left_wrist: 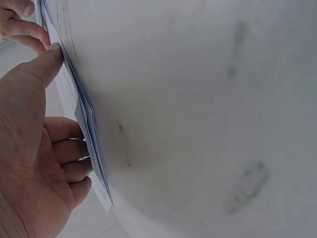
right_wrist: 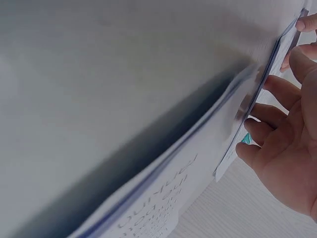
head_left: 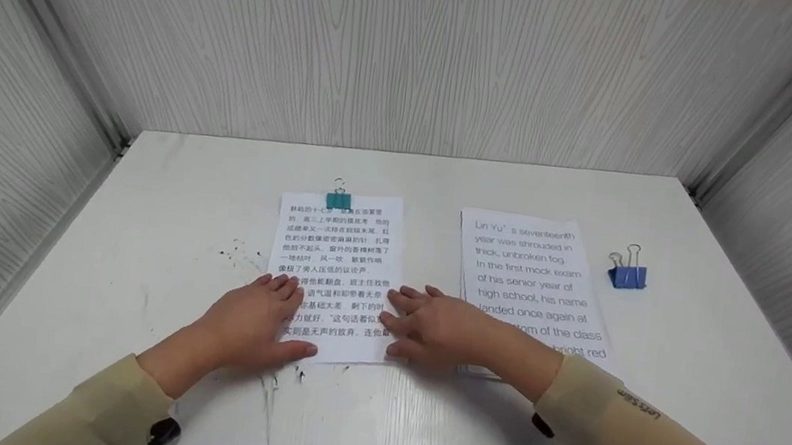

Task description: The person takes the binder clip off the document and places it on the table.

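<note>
A stack of paper sheets (head_left: 339,284) with printed Chinese text lies on the table, a teal binder clip (head_left: 339,201) on its top edge. Along the stack's left edge rests my left hand (head_left: 249,322), its thumb at the lower edge. From the opposite side my right hand (head_left: 439,330) touches the right edge with its fingers extended. In the left wrist view the sheets (left_wrist: 86,121) fan slightly apart beside the left fingers. The right forearm crosses over a second stack (head_left: 526,269) with English text, hiding part of its lower half.
A blue binder clip (head_left: 629,277) with its wire handles raised stands right of the English stack. Dark marks (head_left: 239,252) spot the white table (head_left: 370,431) around the left stack. Wood-grain panels (head_left: 416,59) enclose the table at the back and both sides.
</note>
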The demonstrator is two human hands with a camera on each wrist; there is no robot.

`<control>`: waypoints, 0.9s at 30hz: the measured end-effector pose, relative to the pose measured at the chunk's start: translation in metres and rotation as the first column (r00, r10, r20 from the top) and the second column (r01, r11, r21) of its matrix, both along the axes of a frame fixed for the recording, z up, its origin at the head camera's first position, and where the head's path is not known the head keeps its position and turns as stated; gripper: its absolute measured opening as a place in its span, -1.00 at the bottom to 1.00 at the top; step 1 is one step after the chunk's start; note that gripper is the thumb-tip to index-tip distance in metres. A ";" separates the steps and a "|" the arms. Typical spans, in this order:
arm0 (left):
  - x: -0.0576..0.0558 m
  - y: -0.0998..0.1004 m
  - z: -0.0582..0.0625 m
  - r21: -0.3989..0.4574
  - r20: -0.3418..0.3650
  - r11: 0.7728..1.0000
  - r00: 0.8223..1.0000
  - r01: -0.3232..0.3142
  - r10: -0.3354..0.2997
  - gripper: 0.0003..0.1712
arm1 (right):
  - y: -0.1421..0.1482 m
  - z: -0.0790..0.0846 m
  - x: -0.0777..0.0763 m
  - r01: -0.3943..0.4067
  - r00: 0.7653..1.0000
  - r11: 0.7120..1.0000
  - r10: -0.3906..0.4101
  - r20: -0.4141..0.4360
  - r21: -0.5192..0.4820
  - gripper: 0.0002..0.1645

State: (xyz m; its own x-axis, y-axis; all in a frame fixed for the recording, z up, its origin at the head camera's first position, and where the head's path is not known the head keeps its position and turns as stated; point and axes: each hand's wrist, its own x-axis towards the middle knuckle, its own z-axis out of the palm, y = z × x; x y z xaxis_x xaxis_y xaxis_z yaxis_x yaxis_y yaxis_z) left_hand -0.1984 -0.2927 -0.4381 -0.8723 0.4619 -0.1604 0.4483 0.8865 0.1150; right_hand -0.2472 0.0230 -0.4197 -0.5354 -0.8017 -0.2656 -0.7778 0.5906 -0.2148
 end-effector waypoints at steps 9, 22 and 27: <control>0.010 0.016 -0.001 0.002 -0.014 0.999 0.999 0.041 -0.041 0.13 | 0.020 0.001 0.018 -0.025 0.998 1.000 0.025 -0.059 0.014 -0.26; 0.027 0.030 -0.003 0.035 -0.006 0.996 0.997 0.076 -0.076 0.14 | 0.039 -0.001 0.040 -0.036 0.998 0.999 0.034 -0.059 -0.030 -0.27; 0.033 0.034 -0.002 0.057 0.014 0.995 0.997 0.082 -0.082 0.15 | 0.047 -0.002 0.047 -0.034 0.999 0.998 0.032 -0.044 -0.053 -0.27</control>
